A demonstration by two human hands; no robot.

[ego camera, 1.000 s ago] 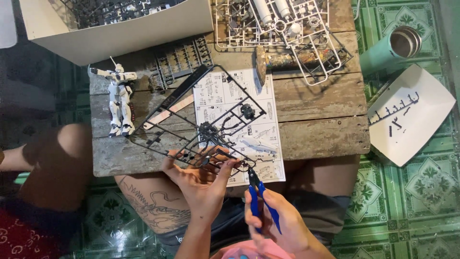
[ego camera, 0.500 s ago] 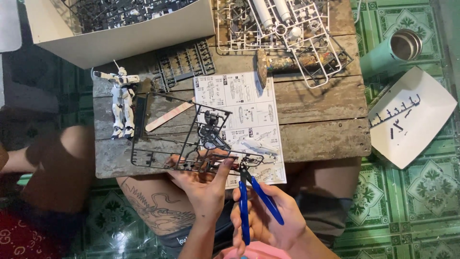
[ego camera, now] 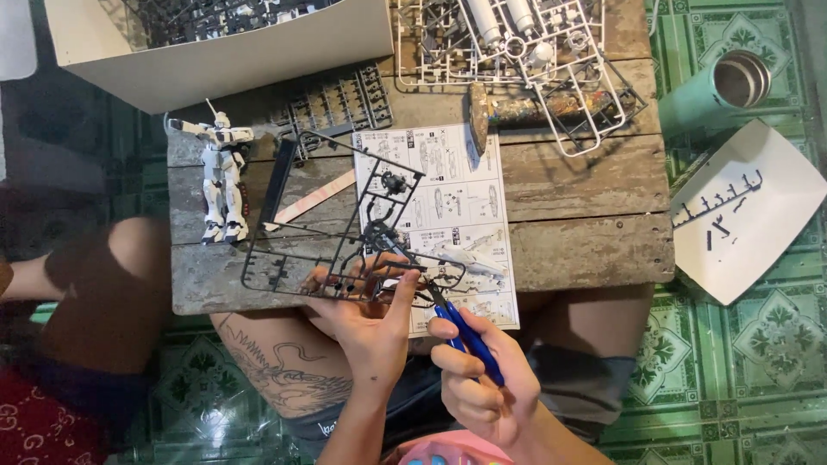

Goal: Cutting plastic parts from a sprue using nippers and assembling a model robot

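Wooden table [ego camera: 594,185], left hand [ego camera: 366,314] gripping dark sprue [ego camera: 332,224], right hand [ego camera: 482,379] seemingly nipping it

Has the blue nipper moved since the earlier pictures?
Yes. The nipper has closed its handles and its tip now sits at the dark sprue, over the lower edge of the instruction sheet.

Bare planks [ego camera: 586,232] right of the instruction sheet [ego camera: 448,207] lie free — white figure [ego camera: 222,181] crowds the left.

Home hobby corner: low rough wooden tabletop [ego camera: 586,189] on green patterned floor tiles [ego camera: 741,362], model-kit sprues [ego camera: 517,43] and cardboard box [ego camera: 224,52] at tabletop's far edge.
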